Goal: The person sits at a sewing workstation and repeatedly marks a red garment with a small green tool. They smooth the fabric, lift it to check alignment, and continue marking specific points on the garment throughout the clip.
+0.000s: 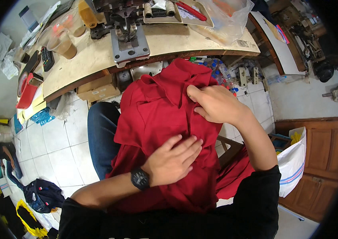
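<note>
A dark red collared garment (149, 123) lies bunched over my lap, its collar toward the table. My left hand (175, 161), with a black watch on the wrist, rests flat on the cloth with its fingers stretched out. Farther up and to the right, my right hand (214, 103) pinches the garment's edge near the collar, fingers curled and thumb pressed on the fabric. Just beyond the garment, a sewing machine (131, 46) stands at the table's front edge.
The curved table (169, 44) carries plastic cups of brown drink (63, 46), a remote control (47, 59), and a tray (201, 20) with red-handled pliers. Below it sit a cardboard box (97, 89) and plastic bottles (220, 71). A white sack (292, 163) stands right; another person (7, 159) sits far left.
</note>
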Tool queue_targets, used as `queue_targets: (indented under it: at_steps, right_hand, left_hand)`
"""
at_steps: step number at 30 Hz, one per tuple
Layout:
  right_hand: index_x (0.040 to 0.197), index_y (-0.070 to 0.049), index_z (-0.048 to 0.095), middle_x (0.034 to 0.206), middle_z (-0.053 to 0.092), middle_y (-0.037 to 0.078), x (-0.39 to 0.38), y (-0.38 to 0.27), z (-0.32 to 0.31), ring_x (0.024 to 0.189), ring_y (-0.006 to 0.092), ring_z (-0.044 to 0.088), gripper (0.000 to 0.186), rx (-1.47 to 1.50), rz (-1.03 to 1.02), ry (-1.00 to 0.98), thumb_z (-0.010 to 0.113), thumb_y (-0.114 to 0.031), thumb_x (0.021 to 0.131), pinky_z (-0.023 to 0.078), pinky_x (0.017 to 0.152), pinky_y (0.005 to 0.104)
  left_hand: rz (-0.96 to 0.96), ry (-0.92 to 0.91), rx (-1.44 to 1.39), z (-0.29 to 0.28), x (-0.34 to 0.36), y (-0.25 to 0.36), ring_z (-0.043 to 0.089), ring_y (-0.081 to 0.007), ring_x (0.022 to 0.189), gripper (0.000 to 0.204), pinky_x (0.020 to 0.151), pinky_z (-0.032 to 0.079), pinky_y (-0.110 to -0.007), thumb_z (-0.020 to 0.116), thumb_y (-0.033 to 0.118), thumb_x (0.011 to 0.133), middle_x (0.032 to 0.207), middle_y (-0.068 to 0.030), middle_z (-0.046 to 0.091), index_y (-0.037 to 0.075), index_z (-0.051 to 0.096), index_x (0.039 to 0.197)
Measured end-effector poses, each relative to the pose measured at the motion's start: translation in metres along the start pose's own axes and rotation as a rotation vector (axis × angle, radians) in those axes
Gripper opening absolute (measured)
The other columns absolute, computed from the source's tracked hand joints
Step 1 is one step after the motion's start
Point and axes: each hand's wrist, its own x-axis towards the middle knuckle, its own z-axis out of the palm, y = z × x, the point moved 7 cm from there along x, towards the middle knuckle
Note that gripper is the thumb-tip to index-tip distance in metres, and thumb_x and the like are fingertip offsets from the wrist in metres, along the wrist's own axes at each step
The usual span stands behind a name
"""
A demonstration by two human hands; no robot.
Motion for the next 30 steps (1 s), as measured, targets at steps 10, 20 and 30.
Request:
queue_targets:
  at_steps: [10, 20, 30]
  right_hand:
    - [0.123, 0.003, 0.051, 0.088, 0.073, 0.026, 0.018, 0.003, 0.016, 0.088, 0.0481, 0.073, 0.053, 0.027, -0.040, 0.048, 0.081, -0.004, 0.080, 0.059, 0.074, 0.0556]
    - [0.124, 0.000, 0.047, 0.098, 0.072, 0.026, 0.007, -0.004, 0.022, 0.089, 0.0491, 0.073, 0.052, 0.021, -0.011, 0.205, 0.079, -0.004, 0.083, 0.060, 0.072, 0.0550]
    - [0.120, -0.001, 0.046, 0.096, 0.072, 0.029, 0.014, 0.016, 0.025, 0.094, 0.0510, 0.072, 0.045, 0.195, -0.008, 0.183, 0.076, -0.003, 0.086, 0.058, 0.073, 0.0593]
  left_hand:
    - [-0.080, -0.201, -0.126, 0.040, -0.016, 0.001, 0.030, -0.0239, 0.163, 0.076, 0.132, 0.018, -0.057, 0.065, 0.048, 0.099, 0.172, -0.0132, 0.038, 0.000, 0.051, 0.156]
    - [-0.064, -0.136, -0.204, 0.021, 0.003, -0.010, 0.052, -0.0248, 0.142, 0.053, 0.121, 0.034, -0.049, 0.069, 0.042, 0.098, 0.144, -0.0109, 0.063, 0.002, 0.069, 0.134]
    - [-0.261, 0.283, -0.024, 0.019, 0.028, -0.068, 0.052, -0.0293, 0.136, 0.049, 0.113, 0.037, -0.052, 0.080, 0.039, 0.088, 0.142, -0.0048, 0.065, 0.010, 0.076, 0.127]
